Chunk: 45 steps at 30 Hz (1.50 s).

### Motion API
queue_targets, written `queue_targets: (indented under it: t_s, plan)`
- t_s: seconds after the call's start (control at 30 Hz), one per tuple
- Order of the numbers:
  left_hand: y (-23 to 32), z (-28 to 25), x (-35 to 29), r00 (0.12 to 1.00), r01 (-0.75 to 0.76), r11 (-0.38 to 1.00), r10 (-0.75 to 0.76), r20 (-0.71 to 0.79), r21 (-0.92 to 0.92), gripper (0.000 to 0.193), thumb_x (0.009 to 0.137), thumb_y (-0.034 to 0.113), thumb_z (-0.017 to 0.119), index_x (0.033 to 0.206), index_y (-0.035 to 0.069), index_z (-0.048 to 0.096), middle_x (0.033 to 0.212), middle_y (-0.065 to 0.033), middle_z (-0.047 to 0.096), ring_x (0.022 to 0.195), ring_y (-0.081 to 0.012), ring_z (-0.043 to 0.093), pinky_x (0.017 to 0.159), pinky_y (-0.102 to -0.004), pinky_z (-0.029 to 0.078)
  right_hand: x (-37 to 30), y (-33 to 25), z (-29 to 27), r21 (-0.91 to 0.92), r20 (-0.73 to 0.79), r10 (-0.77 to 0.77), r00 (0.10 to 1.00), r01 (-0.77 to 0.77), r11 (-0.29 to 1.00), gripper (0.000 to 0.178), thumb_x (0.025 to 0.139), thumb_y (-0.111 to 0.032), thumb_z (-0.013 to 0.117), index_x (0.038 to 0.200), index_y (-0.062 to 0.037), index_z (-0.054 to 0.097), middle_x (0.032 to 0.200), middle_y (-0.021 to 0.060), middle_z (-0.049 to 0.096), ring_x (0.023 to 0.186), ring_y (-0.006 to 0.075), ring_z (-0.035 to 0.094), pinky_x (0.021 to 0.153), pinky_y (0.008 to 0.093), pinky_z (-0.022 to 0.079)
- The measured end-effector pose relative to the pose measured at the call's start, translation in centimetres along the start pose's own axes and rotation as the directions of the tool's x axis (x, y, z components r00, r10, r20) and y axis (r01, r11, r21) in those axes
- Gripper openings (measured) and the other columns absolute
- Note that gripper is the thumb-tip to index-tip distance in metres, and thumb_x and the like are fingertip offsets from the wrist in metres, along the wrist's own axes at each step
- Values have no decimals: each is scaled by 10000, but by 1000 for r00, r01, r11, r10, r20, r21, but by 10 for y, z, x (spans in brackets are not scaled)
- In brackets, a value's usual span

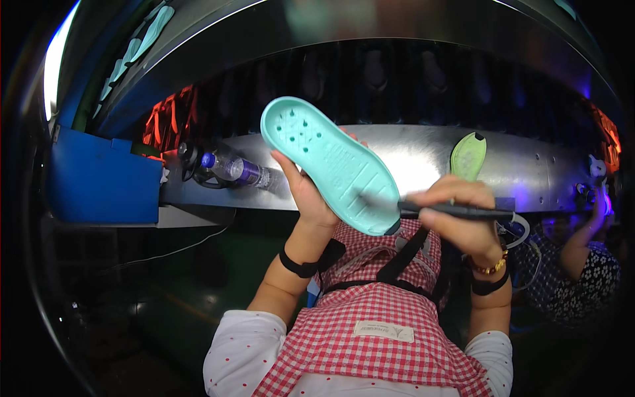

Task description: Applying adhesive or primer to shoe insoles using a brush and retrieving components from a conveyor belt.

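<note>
My left hand [306, 193] is closed round the edge of a turquoise shoe sole [340, 165], holding it tilted above the metal bench. The thumb lies along the near side, and a few fingertips show past the far edge. The sole's face has small holes at its far end and moulded lines further down. In my right hand [466, 205] is a black-handled brush [499, 214] with a pale tube at its back end. Its blurred tip is over the near part of the sole. Beyond my right hand, a light green sole [468, 159] lies on the bench.
A clear plastic bottle [248, 172] lies on the metal bench [522, 169], left of the sole. Further left stands a blue box [102, 175]. More turquoise soles [155, 30] sit at the upper left. Another person [585, 271] is at the far right. Dim shoe-shaped pieces line the dark recess behind.
</note>
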<state>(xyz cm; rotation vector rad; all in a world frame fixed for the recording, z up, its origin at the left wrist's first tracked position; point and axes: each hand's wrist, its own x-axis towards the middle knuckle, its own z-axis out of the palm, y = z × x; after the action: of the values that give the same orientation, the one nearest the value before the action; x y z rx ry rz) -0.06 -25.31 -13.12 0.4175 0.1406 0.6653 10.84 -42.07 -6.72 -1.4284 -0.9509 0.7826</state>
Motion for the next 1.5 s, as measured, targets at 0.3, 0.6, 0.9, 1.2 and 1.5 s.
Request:
queue_targets:
  t_s: [0.3,0.6,0.9,1.2,1.5]
  plan:
    - [14,19,8,989,-27,998,35,145,-52,784,792,662,252,1261,39,341,1187,-157,460,1068,-311,468,973,-463,311,5,36,-5,377,73,-42,996,11,926,165,688,12,618,853,24,616,903,149,625,947,232,549,842,341,428]
    - [-4,19,-20,995,95,992,-92,36,-87,618,861,500,244,1296,65,304,1269,-154,395,1146,-320,411,969,-554,258,-5,26,28,389,71,15,997,-41,920,161,775,-4,568,934,18,568,934,126,604,860,148,581,764,256,463]
    - [-3,10,-3,969,80,983,-38,245,-164,634,820,514,347,1259,57,365,1206,-189,436,1068,-355,450,891,-560,316,10,2,31,24,167,-229,959,228,973,192,721,22,608,912,1,609,930,140,616,862,181,597,776,271,468]
    - [7,20,-2,992,22,1000,-24,126,21,688,806,510,372,1246,-18,346,1148,-245,461,952,-387,518,803,-502,416,22,-7,7,-54,296,-269,917,297,953,197,692,23,630,888,15,611,890,155,623,828,211,617,741,281,493]
    - [24,26,7,935,288,957,-278,221,-15,590,827,401,376,1234,-27,363,1155,-227,473,971,-386,522,836,-514,405,20,-12,-4,-24,298,-346,890,370,929,186,677,5,655,861,-2,629,863,133,638,829,238,624,734,309,500]
